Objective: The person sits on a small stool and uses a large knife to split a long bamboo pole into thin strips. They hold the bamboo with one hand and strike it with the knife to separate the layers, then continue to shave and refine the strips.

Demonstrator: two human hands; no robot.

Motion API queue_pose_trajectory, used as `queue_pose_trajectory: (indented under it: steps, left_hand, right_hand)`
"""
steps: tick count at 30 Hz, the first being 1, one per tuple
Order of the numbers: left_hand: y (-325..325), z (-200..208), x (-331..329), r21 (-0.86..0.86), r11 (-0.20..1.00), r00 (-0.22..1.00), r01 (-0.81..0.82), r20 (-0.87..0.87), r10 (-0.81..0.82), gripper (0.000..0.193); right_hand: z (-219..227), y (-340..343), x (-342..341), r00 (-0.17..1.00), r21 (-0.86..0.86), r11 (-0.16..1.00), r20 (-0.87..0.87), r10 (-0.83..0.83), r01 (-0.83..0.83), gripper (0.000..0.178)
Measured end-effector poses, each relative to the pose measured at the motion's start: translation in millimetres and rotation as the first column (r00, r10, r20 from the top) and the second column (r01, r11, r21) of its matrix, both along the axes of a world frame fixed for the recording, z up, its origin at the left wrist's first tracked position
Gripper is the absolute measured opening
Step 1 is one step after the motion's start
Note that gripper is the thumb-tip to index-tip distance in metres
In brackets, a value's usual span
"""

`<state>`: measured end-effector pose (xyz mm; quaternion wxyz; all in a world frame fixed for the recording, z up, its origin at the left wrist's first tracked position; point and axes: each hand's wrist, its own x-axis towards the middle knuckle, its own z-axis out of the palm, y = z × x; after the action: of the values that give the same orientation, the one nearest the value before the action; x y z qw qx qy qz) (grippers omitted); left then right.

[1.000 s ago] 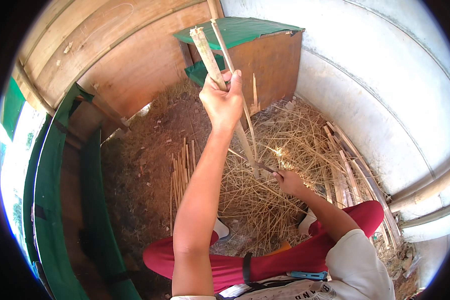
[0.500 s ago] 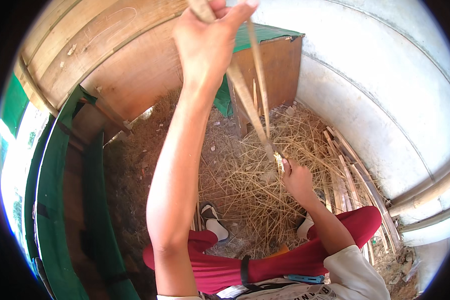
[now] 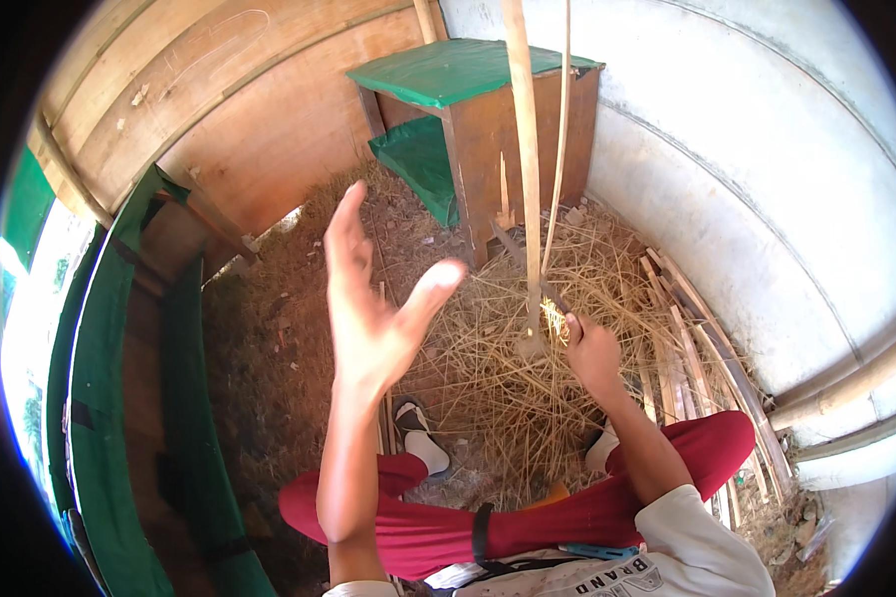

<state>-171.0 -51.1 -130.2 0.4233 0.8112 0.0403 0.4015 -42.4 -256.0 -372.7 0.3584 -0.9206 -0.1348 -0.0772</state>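
Observation:
My left hand [image 3: 373, 303] is raised in mid-air with fingers spread, holding nothing, left of a tall pale cane stick [image 3: 523, 179]. The stick stands nearly upright, its foot in the straw [image 3: 508, 398], its top beyond the picture's upper edge. A thin sliver [image 3: 560, 129] runs up beside it on the right. My right hand [image 3: 594, 350] sits low by the stick's foot, closed on a short dark blade [image 3: 555, 298] that points toward the stick. My crossed legs in red trousers [image 3: 567, 517] lie below.
A brown wooden cabinet with a green top [image 3: 468, 75] stands at the back against a white curved wall. Pale split slats [image 3: 702, 343] lie along the right wall. A green-covered bench [image 3: 119, 418] runs down the left. Bare earth lies between.
My left hand has let go of the stick's upper part, dropped lower and opened. The stick now stands more upright by itself. My right hand stays at its foot.

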Motion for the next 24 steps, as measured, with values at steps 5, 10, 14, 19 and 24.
queue_pose_trajectory:
  steps: [5,10,14,19,24]
  left_hand:
    - [13.8,-36.9,-69.7,-0.224,0.973,0.995,0.057,0.089,-0.038,0.102]
    - [16.8,-20.7,-61.3,-0.210,0.973,0.983,0.099,0.174,-0.063,0.101]
    - [10.1,-8.3,-25.3,-0.210,0.970,0.978,0.126,0.192,-0.086,0.096]
    - [1.5,-6.9,-32.6,-0.174,0.972,0.973,0.157,0.198,-0.121,0.095]
    - [10.0,-19.1,-54.0,-0.231,0.964,0.969,0.132,0.233,-0.077,0.092]
  right_hand:
    - [29.4,3.6,-7.9,0.998,-0.009,1.000,-0.064,0.024,-0.025,0.039]
    - [-79.4,0.2,2.2,0.996,-0.092,0.994,-0.074,0.049,-0.055,0.042]
    - [-66.0,8.6,7.8,0.999,-0.017,0.999,-0.009,0.034,-0.035,0.040]
    - [4.4,0.8,4.3,1.000,0.046,0.999,-0.016,0.014,-0.013,0.039]
    - [12.3,-1.6,3.0,0.995,0.046,0.998,-0.084,0.047,-0.043,0.038]
